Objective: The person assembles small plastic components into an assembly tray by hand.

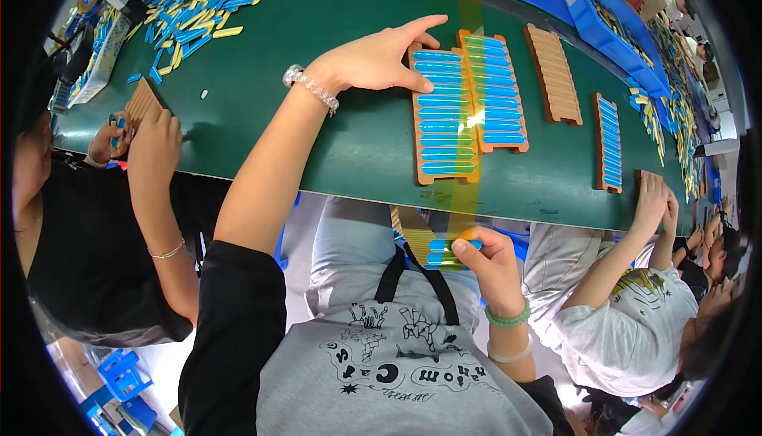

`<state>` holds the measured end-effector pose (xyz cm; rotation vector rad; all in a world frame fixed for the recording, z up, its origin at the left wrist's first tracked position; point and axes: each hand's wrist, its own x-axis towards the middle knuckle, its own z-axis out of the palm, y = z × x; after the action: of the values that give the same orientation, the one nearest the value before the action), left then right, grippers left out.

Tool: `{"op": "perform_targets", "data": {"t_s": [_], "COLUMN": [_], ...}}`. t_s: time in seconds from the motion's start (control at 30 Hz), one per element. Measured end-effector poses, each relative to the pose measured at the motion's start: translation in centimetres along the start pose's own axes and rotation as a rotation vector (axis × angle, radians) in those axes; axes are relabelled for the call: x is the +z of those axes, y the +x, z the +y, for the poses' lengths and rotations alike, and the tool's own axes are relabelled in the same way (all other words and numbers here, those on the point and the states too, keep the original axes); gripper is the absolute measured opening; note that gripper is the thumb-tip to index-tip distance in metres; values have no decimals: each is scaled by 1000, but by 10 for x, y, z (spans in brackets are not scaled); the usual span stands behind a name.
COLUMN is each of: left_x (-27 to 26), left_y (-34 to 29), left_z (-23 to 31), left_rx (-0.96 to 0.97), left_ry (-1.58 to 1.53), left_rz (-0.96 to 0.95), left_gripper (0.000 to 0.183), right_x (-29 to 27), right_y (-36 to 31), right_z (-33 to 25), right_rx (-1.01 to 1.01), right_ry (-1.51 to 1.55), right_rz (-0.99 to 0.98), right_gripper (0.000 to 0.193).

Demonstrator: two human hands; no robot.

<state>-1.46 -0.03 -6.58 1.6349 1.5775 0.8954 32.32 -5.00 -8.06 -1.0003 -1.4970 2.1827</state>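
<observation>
My left hand (373, 59) has its fingers spread over the upper left corner of a brown grooved tray (424, 154) filled with blue strips (446, 126). Its thumb rests on one of the strips. A second filled tray (520, 122) lies against the first one's right side. Below the table edge, over my lap, my right hand (492, 265) is closed, thumb on top, on several short blue pieces (440, 255). Beside them a brown ribbed piece (417, 230) shows partly; whether it joins them I cannot tell.
Loose blue and yellow strips (198, 7) are heaped at the far left. To the right lie a bare grooved tray (554, 71) and a filled one (609, 142). A blue bin (611, 27) stands beyond. Co-workers' hands (155, 138) work on both sides. A translucent yellow band crosses the view.
</observation>
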Motion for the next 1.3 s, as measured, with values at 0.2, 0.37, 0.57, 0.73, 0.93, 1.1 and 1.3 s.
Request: {"op": "perform_targets", "data": {"t_s": [0.2,0.37,0.57,0.73,0.93,1.1,1.3], "left_x": [-9,3,5,-13,-12,-14,-19], "left_y": [13,28,19,14,16,16,6], "left_z": [3,15,26,16,6,8,20], "left_rx": [-61,-16,175,52,56,74,66], "left_ry": [-205,-60,31,32,24,64,-22], "left_rz": [23,30,241,337,430,418,349], "left_gripper": [86,104,103,112,113,114,115], "right_x": [8,5,18,33,19,26,30], "right_y": [-1,-1,6,19,43,43,40], "right_z": [-3,-1,-2,-17,-17,-25,-27], "right_rx": [-3,51,121,-223,-273,-190,-67], "right_ry": [39,28,308,47,-282,-196,18], "right_rz": [-21,-2,152,294,163,122,63], "right_gripper": [11,10,21,46,41,52,57]}}
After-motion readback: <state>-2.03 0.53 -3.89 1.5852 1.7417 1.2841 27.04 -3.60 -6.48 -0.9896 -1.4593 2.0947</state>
